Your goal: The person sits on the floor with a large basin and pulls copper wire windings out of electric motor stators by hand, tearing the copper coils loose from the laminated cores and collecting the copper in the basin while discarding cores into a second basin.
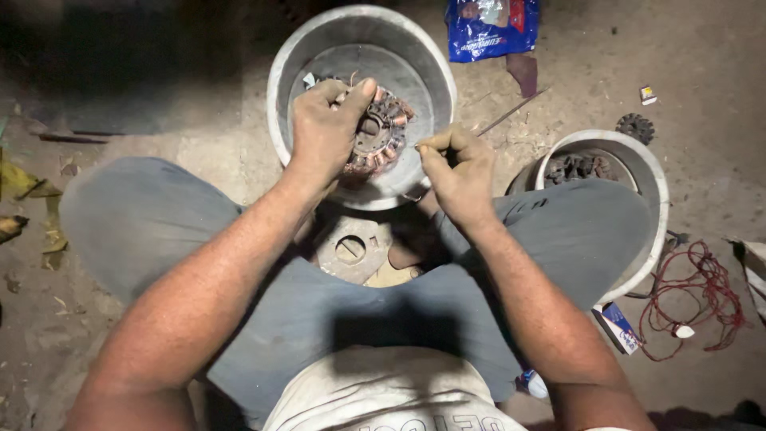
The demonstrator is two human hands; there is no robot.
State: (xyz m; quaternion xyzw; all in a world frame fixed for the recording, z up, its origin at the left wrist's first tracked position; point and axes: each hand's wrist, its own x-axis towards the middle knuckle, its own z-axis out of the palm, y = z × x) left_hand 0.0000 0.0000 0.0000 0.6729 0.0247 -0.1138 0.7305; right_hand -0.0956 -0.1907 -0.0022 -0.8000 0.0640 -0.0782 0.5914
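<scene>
- Our left hand (325, 132) wraps its fingers round the copper-wound stator (379, 132), held over the metal basin (281, 76).
- Our right hand (456, 172), just beside the stator, presses thumb and forefinger together; what they pinch we cannot tell.
- A blue crumpled packet (488, 30) lies beyond the basin.
- A small blue-and-white box (618, 326) sits near the red wire (702, 291).

I'm looking at a rough floor-level repair workshop: bare dirt ground (710, 152), metal basins (281, 72) holding motor parts, a loose gear (636, 127) and tangled red wire (702, 291) lying about.
</scene>
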